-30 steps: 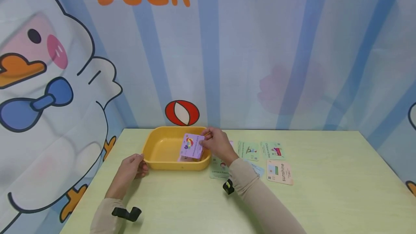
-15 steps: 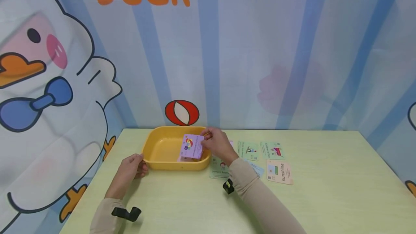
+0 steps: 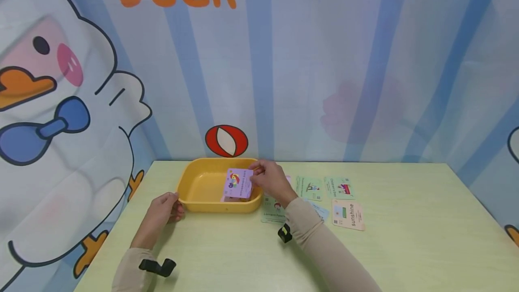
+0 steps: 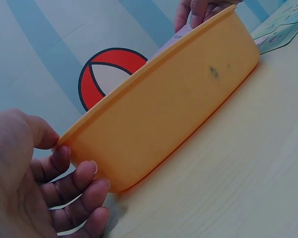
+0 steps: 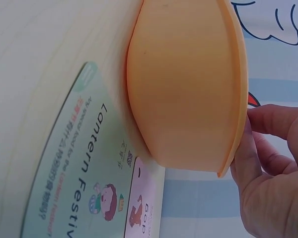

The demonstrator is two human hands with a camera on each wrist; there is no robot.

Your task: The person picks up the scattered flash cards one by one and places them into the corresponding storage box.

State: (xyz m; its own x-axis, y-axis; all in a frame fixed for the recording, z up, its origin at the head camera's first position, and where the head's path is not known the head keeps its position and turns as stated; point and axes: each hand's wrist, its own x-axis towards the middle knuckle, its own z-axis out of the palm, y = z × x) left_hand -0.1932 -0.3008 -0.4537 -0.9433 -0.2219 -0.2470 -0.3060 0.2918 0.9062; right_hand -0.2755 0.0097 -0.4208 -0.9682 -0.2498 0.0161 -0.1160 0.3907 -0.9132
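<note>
My right hand [image 3: 273,181] pinches the edge of a purple picture card [image 3: 238,184] between thumb and fingers, over the right end of a yellow plastic tray [image 3: 194,206]. Beneath that card, another pinkish card [image 3: 228,199] shows inside the tray. At the tray's left end, my left hand [image 3: 161,211] holds the rim; in the left wrist view its thumb [image 4: 43,133] lies on the rim with the index finger just below. The tray wall hides most of the purple card in both wrist views.
Right of the tray lie a green Lantern Festival card [image 3: 271,212], a peach sunshine card [image 3: 348,214], a Children's Day card [image 3: 340,188], another green card [image 3: 309,188] and a blue card [image 3: 320,211] partly under the right sleeve. A printed curtain [image 3: 300,80] stands behind the table.
The purple card has shifted slightly left and down over the tray, with the right hand moving a little along with it. The left hand and tray stay put.
</note>
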